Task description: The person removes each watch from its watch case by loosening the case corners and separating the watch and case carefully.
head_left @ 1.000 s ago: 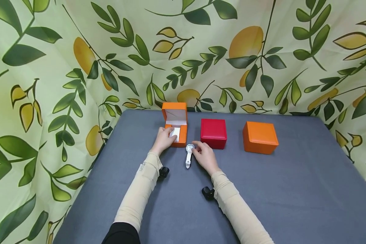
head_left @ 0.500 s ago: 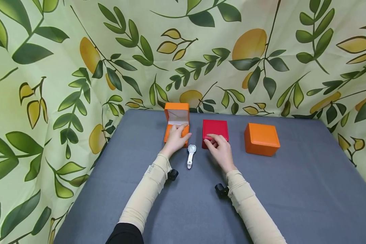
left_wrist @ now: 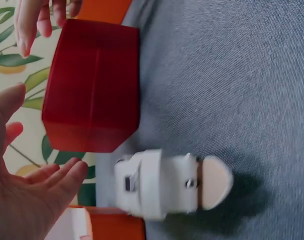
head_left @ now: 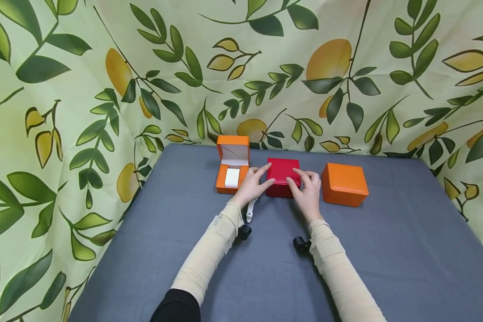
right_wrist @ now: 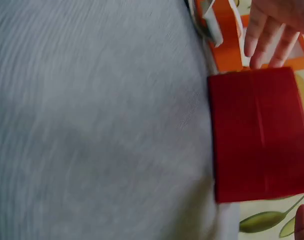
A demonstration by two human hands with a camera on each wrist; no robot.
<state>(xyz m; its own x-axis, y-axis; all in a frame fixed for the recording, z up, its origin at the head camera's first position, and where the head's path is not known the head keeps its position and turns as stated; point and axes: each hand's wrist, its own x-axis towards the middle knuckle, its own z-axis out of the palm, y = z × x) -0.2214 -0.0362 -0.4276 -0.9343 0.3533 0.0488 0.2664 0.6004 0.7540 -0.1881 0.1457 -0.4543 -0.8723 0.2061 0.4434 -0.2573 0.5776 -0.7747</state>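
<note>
A closed red box (head_left: 282,169) stands mid-table between my two hands. My left hand (head_left: 252,185) is at its left side, thumb and fingers spread; the left wrist view shows a gap between that hand (left_wrist: 29,200) and the red box (left_wrist: 91,85). On the other side, my right hand (head_left: 309,192) has its fingers extended by the box's right edge; whether they touch it I cannot tell. A white-strapped watch (head_left: 250,212) lies on the cloth under my left hand, its dial hidden in the head view. The strap (left_wrist: 174,185) shows large in the left wrist view.
To the left stands an orange box (head_left: 221,184) with its lid up and a white cushion (head_left: 232,178) inside. A closed orange box (head_left: 345,184) sits right of the red one. A leaf-patterned curtain (head_left: 225,89) hangs behind the grey table (head_left: 402,250).
My left hand has left the open orange box's white cushion and moved right to the red box. My right hand has moved from beside the watch to the red box's right side.
</note>
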